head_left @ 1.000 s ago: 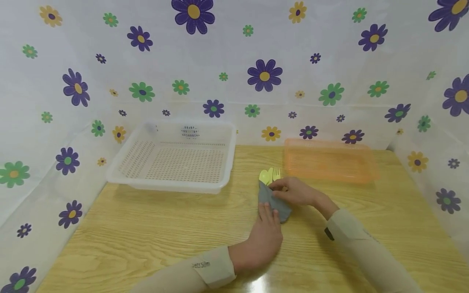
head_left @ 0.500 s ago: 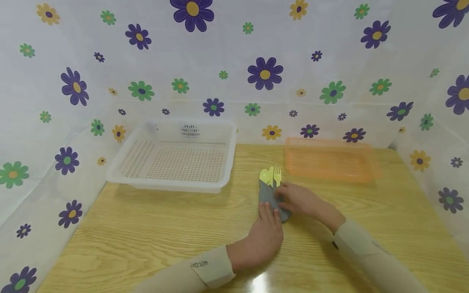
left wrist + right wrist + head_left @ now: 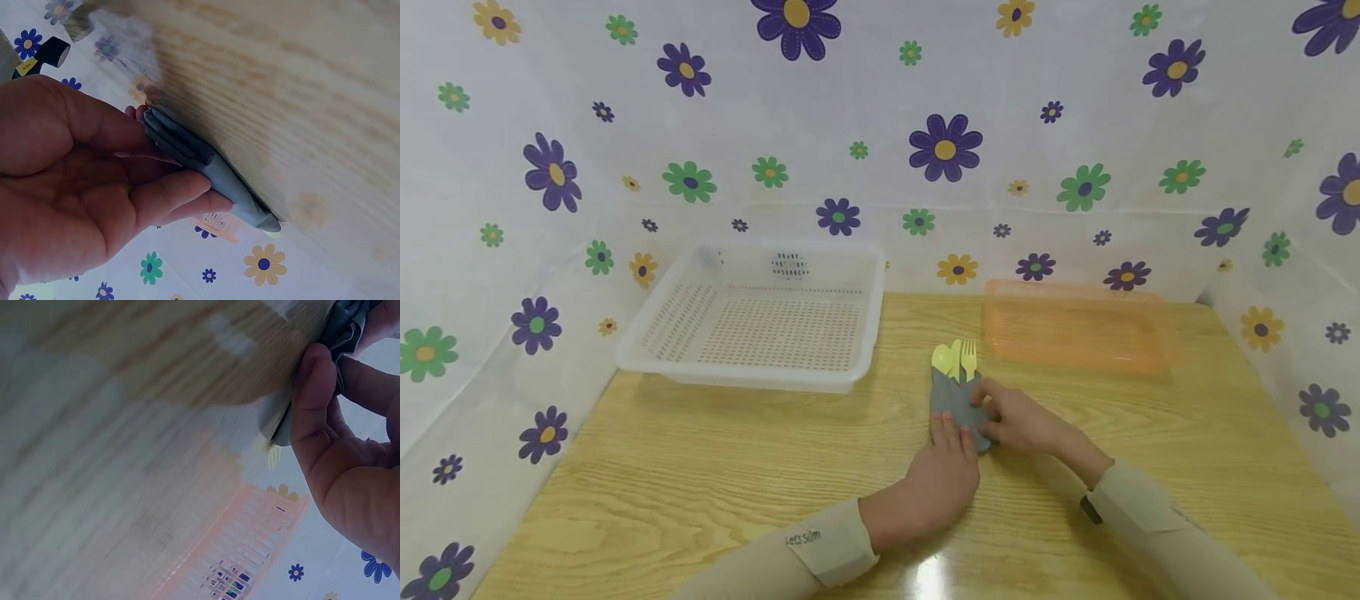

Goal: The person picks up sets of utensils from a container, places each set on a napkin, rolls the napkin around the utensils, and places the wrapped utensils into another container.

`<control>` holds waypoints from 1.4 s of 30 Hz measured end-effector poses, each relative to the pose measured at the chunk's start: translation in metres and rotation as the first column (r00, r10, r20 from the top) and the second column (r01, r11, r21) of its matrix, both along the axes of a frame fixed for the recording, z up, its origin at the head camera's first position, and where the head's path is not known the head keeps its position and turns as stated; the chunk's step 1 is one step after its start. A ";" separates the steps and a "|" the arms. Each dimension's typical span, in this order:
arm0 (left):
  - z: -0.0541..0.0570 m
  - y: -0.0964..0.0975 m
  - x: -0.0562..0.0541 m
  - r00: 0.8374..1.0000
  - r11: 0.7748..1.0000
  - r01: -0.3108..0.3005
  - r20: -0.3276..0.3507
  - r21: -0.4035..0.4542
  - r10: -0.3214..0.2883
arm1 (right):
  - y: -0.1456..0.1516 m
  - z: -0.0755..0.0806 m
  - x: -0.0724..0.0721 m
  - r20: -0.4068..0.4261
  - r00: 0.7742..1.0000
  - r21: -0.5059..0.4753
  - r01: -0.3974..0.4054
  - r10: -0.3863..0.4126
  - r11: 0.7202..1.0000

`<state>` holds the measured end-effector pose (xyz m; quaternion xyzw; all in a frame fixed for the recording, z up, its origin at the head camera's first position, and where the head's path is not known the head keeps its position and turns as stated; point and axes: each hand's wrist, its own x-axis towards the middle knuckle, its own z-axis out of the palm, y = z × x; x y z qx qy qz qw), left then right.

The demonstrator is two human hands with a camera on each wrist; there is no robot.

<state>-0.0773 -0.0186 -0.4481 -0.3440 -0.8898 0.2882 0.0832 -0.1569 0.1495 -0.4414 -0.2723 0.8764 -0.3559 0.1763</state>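
A grey cloth napkin (image 3: 951, 402) lies folded around a yellow-green spoon (image 3: 942, 358), knife (image 3: 956, 358) and fork (image 3: 969, 360). Their heads stick out of its far end. My left hand (image 3: 942, 479) rests on the napkin's lower part with extended fingers pressing it. In the left wrist view, the left thumb (image 3: 106, 122) sits at the near end of the folded cloth. My right hand (image 3: 1026, 423) is at the napkin's right edge. The right wrist view shows its thumb and forefinger pinching the bunched cloth (image 3: 342, 334). The cutlery handles are hidden inside.
A white perforated plastic basket (image 3: 737, 377) stands at the back left of the wooden table (image 3: 715, 467). An orange slotted basket (image 3: 1075, 362) is at the back right. Flower-patterned white cloth (image 3: 865, 100) encloses the back and sides.
My right hand has moved from the napkin's upper edge beside the fork down along its right side. More of the fork and the napkin's right part show. My left hand has stayed in place.
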 end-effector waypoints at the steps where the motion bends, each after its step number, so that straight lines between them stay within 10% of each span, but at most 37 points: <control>1: 0.000 0.000 0.000 1.000 1.000 0.002 0.002 0.001 -0.002 | 0.000 0.000 0.000 0.012 1.000 -0.003 0.012 -0.012 1.000; 12: 0.003 -0.003 -0.003 1.000 1.000 0.014 0.026 0.011 -0.015 | -0.005 -0.002 0.003 -0.075 0.995 0.091 0.076 -0.070 0.993; 21: 0.013 -0.020 -0.044 0.948 0.916 -0.106 0.316 0.388 -0.024 | -0.010 0.002 0.007 -0.130 0.988 0.168 0.106 -0.085 0.980; 30: 0.011 -0.032 -0.061 0.910 0.876 -0.112 0.402 0.470 -0.099 | -0.006 -0.002 0.008 -0.158 0.987 0.152 0.056 -0.031 0.987; 42: 0.008 -0.034 -0.063 0.908 0.879 -0.120 0.410 0.462 -0.092 | 0.001 0.004 0.004 -0.049 0.998 0.114 -0.020 0.025 0.993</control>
